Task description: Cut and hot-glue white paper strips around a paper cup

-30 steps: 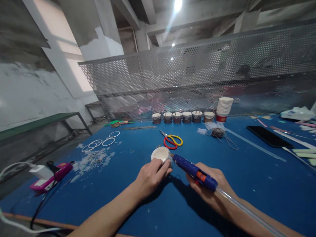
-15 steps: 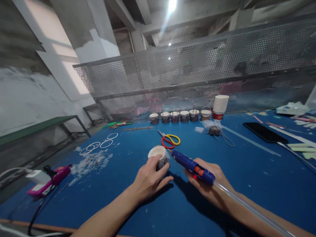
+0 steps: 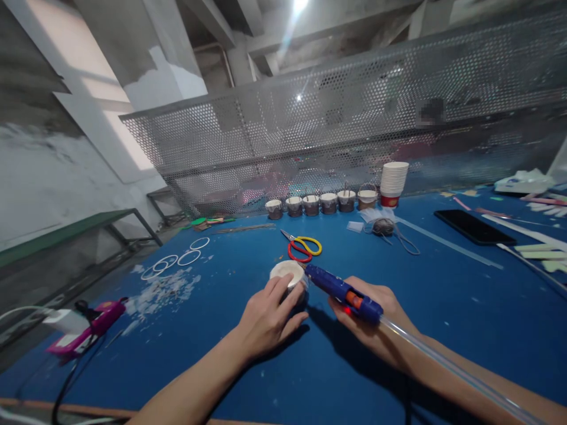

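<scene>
Far out to the left of the left hand, past the edge of the blue table, stands a green-topped bench. Nearer on that side, a magenta power strip lies on the table with a white plug on it. Between the strip and the left hand, but farther forward, are pale flakes, with thin white rings just beyond them, some overlapping. Thin sticks lie well ahead of the left hand. The left hand is partly curled, fingertips over the rim and side of a small white-topped cup, its thumb apart from the other fingers; the cup is at these fingertips. Well beyond that hand stands a row of six small cups; between them and the hand lie open scissors with one red and one yellow handle. The blue glue gun points left, its nozzle close to the cup; I cannot tell whether they touch. The right hand is wrapped around the gun, a clear glue stick trailing from its rear. Ahead of the right hand are a ball of grey cord and stacked paper cups; forward and to its right, a black phone, then pale strips.
</scene>
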The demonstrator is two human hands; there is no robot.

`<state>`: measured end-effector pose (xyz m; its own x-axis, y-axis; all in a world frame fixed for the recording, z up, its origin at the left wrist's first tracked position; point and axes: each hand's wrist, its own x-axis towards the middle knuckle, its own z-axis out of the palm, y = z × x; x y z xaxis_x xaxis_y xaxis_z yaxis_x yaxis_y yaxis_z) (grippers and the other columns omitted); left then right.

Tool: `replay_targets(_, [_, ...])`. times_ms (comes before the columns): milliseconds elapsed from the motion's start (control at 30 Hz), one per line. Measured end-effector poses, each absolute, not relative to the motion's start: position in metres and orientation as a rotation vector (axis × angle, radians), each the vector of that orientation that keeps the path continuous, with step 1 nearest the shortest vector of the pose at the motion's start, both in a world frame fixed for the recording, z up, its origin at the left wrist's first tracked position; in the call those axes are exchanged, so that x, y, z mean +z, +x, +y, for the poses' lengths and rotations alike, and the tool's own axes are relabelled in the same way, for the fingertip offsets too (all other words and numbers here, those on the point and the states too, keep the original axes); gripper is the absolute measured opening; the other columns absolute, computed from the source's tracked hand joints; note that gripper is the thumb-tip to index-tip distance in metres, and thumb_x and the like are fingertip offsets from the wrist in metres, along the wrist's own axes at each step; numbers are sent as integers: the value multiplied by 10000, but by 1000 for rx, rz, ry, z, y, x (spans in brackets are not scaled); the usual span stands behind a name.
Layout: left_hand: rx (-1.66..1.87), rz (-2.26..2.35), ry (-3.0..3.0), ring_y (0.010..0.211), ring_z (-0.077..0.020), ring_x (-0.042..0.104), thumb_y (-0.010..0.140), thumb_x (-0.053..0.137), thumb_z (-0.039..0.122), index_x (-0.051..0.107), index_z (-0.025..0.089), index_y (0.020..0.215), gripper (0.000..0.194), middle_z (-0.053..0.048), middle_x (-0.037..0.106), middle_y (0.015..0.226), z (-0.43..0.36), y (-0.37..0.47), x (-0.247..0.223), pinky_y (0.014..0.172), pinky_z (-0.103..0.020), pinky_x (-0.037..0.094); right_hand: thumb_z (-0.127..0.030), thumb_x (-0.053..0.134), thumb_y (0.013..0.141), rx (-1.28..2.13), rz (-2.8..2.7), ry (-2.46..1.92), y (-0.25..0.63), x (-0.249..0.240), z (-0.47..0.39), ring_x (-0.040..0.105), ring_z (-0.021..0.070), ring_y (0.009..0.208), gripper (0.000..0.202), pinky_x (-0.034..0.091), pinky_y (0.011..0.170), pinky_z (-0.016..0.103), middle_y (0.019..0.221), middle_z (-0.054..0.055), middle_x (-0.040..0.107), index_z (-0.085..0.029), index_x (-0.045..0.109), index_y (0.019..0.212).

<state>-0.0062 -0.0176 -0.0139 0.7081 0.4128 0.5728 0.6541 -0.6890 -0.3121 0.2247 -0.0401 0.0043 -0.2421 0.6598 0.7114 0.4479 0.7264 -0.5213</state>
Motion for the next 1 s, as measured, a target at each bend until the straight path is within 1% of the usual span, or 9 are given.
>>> replay_targets(267, [-606, -763, -2369, 942, -265, 617, 924, 475, 390, 607, 94, 1173, 409, -189, 651, 1086, -19, -4, -10, 766, -364, 573, -239, 511, 869, 281, -1883, -844, 225, 2, -39, 449, 88, 426, 165, 362, 441, 197, 557, -35, 538, -213, 494, 707])
replay_targets(333, [-607, -759, -2364, 1012, -293, 600, 905, 499, 435, 629, 114, 1158, 429, -205, 624, 1153, -20, -4, -9, 797, -385, 566, -235, 513, 860, 300, -1881, -850, 225, 3, -39, 445, 89, 430, 160, 356, 440, 199, 561, -34, 541, -216, 486, 703])
replay_targets(467, [-697, -708, -2343, 1222, -375, 485, 848, 535, 553, 642, 203, 1159, 480, -217, 471, 1355, -24, -10, -10, 878, -461, 526, -233, 517, 849, 345, -1865, -865, 226, 4, -39, 450, 94, 435, 128, 364, 450, 203, 562, -32, 543, -214, 507, 722])
replay_targets(533, [-775, -661, -2308, 1243, -363, 473, 873, 487, 551, 607, 210, 1204, 490, -211, 434, 1377, -26, -15, -10, 903, -464, 510, -242, 519, 851, 353, -1844, -879, 227, 5, -38, 448, 94, 435, 138, 368, 456, 206, 557, -34, 540, -213, 510, 716])
replay_targets(600, [-889, -642, -2245, 1223, -325, 495, 914, 446, 474, 558, 207, 1252, 446, -196, 452, 1354, -27, -22, -7, 911, -441, 504, -252, 523, 848, 370, -1824, -900, 228, 6, -38, 439, 93, 436, 153, 366, 459, 209, 557, -35, 538, -214, 507, 700])
replay_targets(700, [-1051, -733, -2138, 1134, -267, 555, 926, 455, 278, 535, 204, 1229, 322, -157, 559, 1221, -24, -33, 1, 866, -381, 509, -267, 530, 835, 447, -1791, -959, 229, 9, -38, 427, 93, 443, 168, 358, 456, 211, 548, -38, 524, -215, 501, 678])
replay_targets(800, [-1164, -1030, -2052, 817, -181, 611, 925, 413, 175, 577, 194, 936, 165, -65, 627, 857, -16, -45, 10, 739, -299, 494, -287, 527, 827, 522, -1755, -998, 229, 12, -38, 426, 97, 451, 186, 348, 449, 212, 527, -45, 498, -216, 488, 659])
replay_targets(900, [-1191, -1392, -1994, 499, -117, 431, 934, 393, 246, 415, 220, 626, 310, 43, 422, 553, -7, -54, 15, 552, -247, 400, -305, 528, 820, 572, -1738, -1013, 229, 13, -39, 415, 97, 452, 192, 344, 446, 215, 516, -49, 483, -215, 489, 655])
replay_targets(1000, [-1183, -1556, -2013, 441, -105, 330, 919, 417, 302, 320, 226, 566, 373, 70, 303, 500, 1, -59, 14, 496, -246, 345, -306, 534, 809, 589, -1727, -1017, 229, 13, -39, 405, 95, 455, 195, 348, 452, 217, 517, -52, 477, -214, 483, 645])
